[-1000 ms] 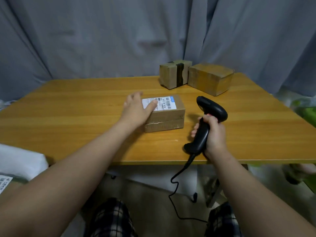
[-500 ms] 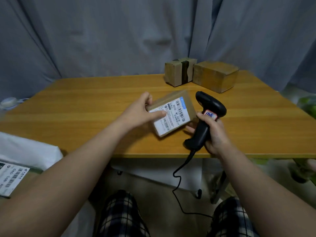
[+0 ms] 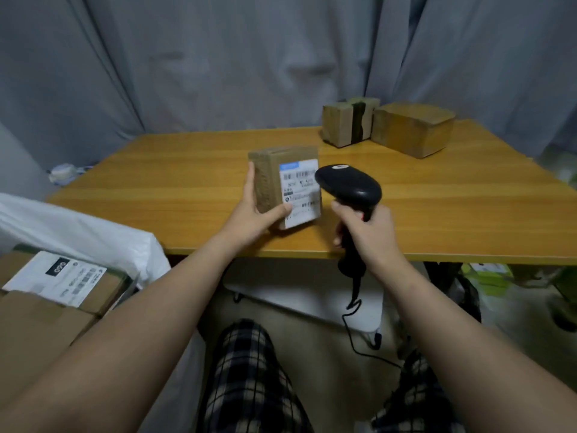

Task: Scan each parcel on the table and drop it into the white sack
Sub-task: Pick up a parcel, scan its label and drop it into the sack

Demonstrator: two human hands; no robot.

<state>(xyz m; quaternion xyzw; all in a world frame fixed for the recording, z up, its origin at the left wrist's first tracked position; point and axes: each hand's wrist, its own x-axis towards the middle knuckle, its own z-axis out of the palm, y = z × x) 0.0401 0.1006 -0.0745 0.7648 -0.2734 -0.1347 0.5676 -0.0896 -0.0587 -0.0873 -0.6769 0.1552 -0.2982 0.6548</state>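
Standing upright in the left grip (image 3: 251, 215), parcel (image 3: 282, 182) is beside scanner (image 3: 351, 185).

A home corner for parcel sorting: grey curtain (image 3: 249, 57) behind the wooden table (image 3: 175, 173), parcels (image 3: 412, 129) on it, white sack (image 3: 78, 226) to its left.

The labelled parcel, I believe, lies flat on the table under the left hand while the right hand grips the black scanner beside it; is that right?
Not quite. In the head view the labelled parcel is not flat on the table: the left hand grips it and holds it up on end. The right hand does grip the black scanner beside it.
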